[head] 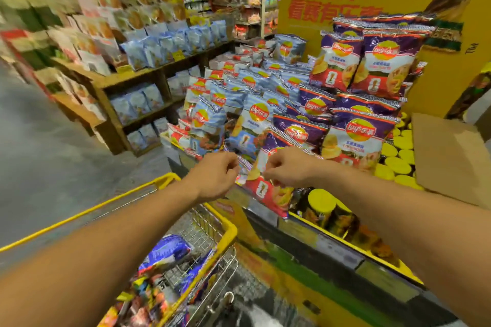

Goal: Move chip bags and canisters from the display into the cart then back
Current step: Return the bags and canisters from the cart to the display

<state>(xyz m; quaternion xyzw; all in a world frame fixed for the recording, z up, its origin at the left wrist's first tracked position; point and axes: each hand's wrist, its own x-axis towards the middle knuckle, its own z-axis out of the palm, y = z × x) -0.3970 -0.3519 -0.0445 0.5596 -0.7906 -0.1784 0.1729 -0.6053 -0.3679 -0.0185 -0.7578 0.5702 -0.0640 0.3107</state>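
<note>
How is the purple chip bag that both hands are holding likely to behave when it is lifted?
The purple chip bag looks puffed, so probably light for its size. Both hands, left hand and right hand, pinch its top edge, so it will likely hang. Its glossy film may be slippery.

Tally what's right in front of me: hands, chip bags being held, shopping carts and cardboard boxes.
hands: 2 (left hand, right hand)
chip bag pinched by both: 1
shopping cart: 1
cardboard box: 1
total: 5

Purple-and-red chip bag (268, 188) (striped edge), yellow-rimmed cart (225, 223), yellow canister lids (398, 164).
</note>
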